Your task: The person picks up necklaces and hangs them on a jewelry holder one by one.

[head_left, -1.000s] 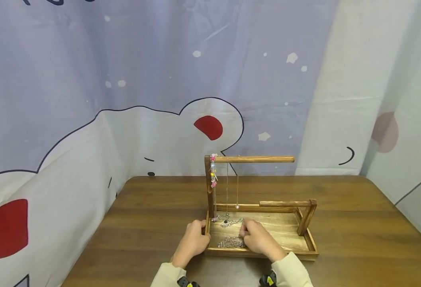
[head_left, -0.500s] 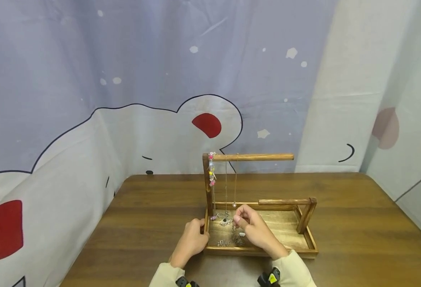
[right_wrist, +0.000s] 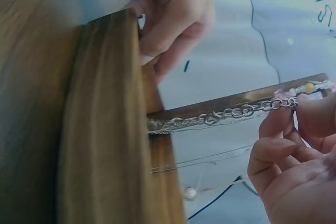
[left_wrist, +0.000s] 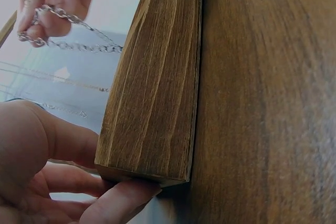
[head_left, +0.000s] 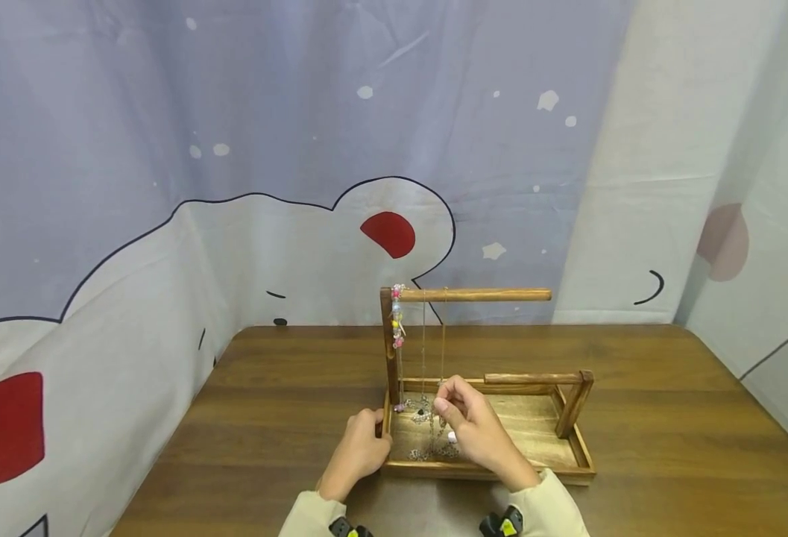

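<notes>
My left hand [head_left: 360,451] grips the left end of the wooden jewelry stand's tray [head_left: 487,470]; in the left wrist view its fingers [left_wrist: 123,198] wrap the tray's corner. Thumb and fingertips of my right hand [head_left: 477,432] pinch a silver link chain [right_wrist: 236,111] above the tray. The chain hangs in two strands toward the tray floor, with a clasp showing partway along it. Its lower part lies among other silver chains [head_left: 427,453]. Beside the right hand is a small white piece [head_left: 452,437].
A colorful beaded bracelet [head_left: 396,317] and thin necklaces [head_left: 423,343] hang from the stand's upper bar [head_left: 481,294]. A shorter, lower bar [head_left: 531,378] rises at the tray's right end. More chains lie at the tray's back left. Brown table [head_left: 286,388] surrounds the stand.
My right hand has risen from the tray floor and shifted left, lifting one end of the silver chain. My left hand keeps its grip on the tray.
</notes>
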Demonstrator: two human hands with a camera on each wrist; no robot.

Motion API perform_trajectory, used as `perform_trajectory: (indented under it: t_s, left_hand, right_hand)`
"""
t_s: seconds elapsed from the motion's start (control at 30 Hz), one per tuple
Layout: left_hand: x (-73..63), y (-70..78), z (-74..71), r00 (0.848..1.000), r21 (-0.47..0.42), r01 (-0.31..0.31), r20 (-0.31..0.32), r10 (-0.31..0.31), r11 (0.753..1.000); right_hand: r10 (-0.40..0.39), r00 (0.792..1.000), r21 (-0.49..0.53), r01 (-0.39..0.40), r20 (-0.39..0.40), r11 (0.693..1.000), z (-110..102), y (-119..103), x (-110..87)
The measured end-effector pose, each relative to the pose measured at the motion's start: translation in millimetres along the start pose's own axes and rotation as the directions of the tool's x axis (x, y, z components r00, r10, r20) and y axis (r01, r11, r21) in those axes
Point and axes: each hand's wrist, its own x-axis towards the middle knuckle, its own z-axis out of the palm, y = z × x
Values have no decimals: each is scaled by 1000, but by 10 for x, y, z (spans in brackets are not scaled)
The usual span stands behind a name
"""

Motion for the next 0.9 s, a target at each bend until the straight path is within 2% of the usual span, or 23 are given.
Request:
perform_trajectory:
  t_s: [0.1, 0.2, 0.37, 0.53, 0.9]
  left_hand:
    - [-6, 2, 2, 1000, -15, 4, 9, -4, 1000]
    - [-3, 6, 2, 1000, -6, 8, 10, -8, 1000]
    - [8, 14, -2, 1000, 15, 18, 14, -18, 1000]
    - [6, 23, -19, 1000, 18, 20, 16, -20, 1000]
    - [0, 25, -11, 1000, 38, 20, 10, -20, 999]
  right_hand:
    - [-36, 999, 6, 36, 8, 999, -16, -88, 0]
    - [-58, 998, -27, 58, -20, 998, -44, -213, 11]
    - [-53, 993, -112, 42, -101, 993, -113, -525, 55]
    - [-71, 989, -164, 49, -131, 985, -207, -843, 125]
    - [-125, 978, -198, 92, -165, 976, -423, -1067, 326]
